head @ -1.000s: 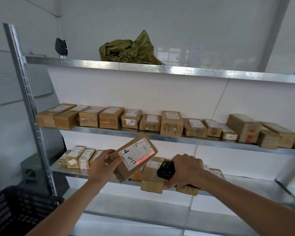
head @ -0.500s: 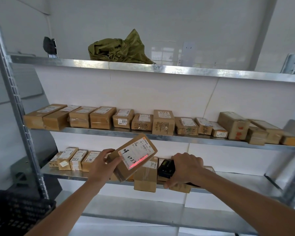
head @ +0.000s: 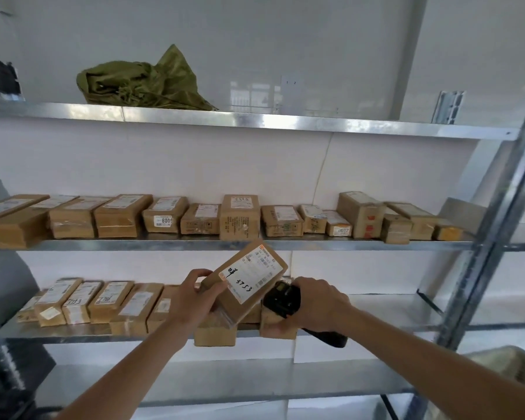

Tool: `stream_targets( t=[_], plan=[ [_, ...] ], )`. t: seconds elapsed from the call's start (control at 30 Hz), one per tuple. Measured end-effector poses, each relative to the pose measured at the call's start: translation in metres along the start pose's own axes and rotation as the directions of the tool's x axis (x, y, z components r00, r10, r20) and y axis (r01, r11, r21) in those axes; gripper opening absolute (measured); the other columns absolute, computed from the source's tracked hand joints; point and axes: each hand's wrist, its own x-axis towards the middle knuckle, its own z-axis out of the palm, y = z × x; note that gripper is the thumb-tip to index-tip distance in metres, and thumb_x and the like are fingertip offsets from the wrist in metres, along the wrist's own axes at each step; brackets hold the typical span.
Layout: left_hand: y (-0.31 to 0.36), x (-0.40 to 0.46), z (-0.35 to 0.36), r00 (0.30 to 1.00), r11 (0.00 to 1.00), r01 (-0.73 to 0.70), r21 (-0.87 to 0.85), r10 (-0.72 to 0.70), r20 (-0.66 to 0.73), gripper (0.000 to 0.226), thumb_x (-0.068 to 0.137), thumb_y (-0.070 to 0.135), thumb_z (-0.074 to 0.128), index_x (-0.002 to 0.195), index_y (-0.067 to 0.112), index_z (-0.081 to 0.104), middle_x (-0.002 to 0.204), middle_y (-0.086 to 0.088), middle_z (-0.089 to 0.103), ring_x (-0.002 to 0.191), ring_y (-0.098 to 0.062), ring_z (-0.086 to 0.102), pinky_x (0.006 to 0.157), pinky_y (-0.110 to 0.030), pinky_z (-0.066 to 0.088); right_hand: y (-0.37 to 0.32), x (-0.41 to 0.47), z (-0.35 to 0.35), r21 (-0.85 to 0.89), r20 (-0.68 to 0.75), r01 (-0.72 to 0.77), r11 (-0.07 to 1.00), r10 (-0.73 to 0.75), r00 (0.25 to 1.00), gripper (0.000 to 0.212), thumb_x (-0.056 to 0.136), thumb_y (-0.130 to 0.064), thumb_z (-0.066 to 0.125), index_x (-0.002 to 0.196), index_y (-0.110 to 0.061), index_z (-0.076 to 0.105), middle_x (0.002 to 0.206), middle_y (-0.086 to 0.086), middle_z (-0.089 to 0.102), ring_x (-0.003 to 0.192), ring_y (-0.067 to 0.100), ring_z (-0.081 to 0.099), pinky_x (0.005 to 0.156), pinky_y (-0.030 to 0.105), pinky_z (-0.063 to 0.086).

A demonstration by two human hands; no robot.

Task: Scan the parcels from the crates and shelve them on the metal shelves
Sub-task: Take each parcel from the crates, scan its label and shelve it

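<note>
Parcel (head: 244, 280) pinched tilted in left hand (head: 191, 301); right hand (head: 315, 304), at 3 o'clock, grips scanner (head: 282, 300); loose corner pinch risks dropping.

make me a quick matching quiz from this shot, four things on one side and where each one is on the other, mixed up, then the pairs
Things:
1. green bag
2. scanner
3. parcel marked 3753
4. parcel marked 8009

Places:
A. in the left hand
B. on the top shelf
C. on the middle shelf
D. in the right hand

Pairs: 1-B, 2-D, 3-A, 4-C
</note>
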Motion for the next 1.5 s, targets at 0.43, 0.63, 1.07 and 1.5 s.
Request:
stream_targets(
  t=[0.43, 0.63, 1.07, 1.5],
  plan=[
    [0.01, 0.023, 0.293, 0.917, 0.983, 0.171, -0.072, -0.132, 0.377, 0.029, 0.085, 0.034, 0.078, 0.108, 0.036, 0.06, 0.112, -0.001, 0.065, 0.103, -0.024, 0.064, 0.075, -0.047, 0.064, 0.25, 0.025, 0.014, 0.289, -0.123, -0.129, 0.949, 0.17, 0.978, 0.084, 0.069, -0.059, 0.087, 0.14, -0.035, 0.048, 0.125, -0.01, 0.068, 0.096, 0.009, 0.058, 0.086, 0.021, 0.049],
    [-0.004, 0.037, 0.386, 0.897, 0.978, 0.209, -0.004, -0.19, 0.398, 0.037, 0.084, 0.046, 0.076, 0.115, 0.041, 0.057, 0.108, 0.004, 0.064, 0.097, -0.023, 0.066, 0.085, -0.05, 0.061, 0.341, 0.056, 0.03, 0.283, -0.157, -0.135, 0.949, 0.185, 0.97, 0.085, 0.074, -0.053, 0.087, 0.146, -0.037, 0.044, 0.13, -0.012, 0.067, 0.112, 0.013, 0.063, 0.097, 0.029, 0.05],
    [-0.084, 0.121, 0.493, 0.79, 0.959, 0.283, 0.009, -0.239, 0.565, 0.056, 0.073, 0.032, 0.086, 0.119, 0.033, 0.054, 0.115, 0.008, 0.068, 0.106, -0.015, 0.066, 0.091, -0.044, 0.057, 0.468, 0.179, 0.099, 0.362, -0.045, -0.187, 0.914, 0.217, 0.975, 0.089, 0.065, -0.047, 0.089, 0.142, -0.04, 0.047, 0.124, -0.016, 0.067, 0.115, 0.011, 0.059, 0.106, 0.038, 0.05],
    [-0.194, 0.183, 0.57, 0.87, 0.978, 0.094, 0.184, -0.171, 0.462, 0.061, 0.063, 0.044, 0.092, 0.115, 0.027, 0.064, 0.105, 0.012, 0.073, 0.093, 0.003, 0.069, 0.081, -0.026, 0.06, 0.557, 0.275, 0.191, 0.369, 0.091, -0.199, 0.908, 0.178, 0.98, 0.097, 0.057, -0.038, 0.095, 0.142, -0.041, 0.048, 0.125, -0.019, 0.067, 0.117, 0.007, 0.059, 0.109, 0.039, 0.047]
  ],
)
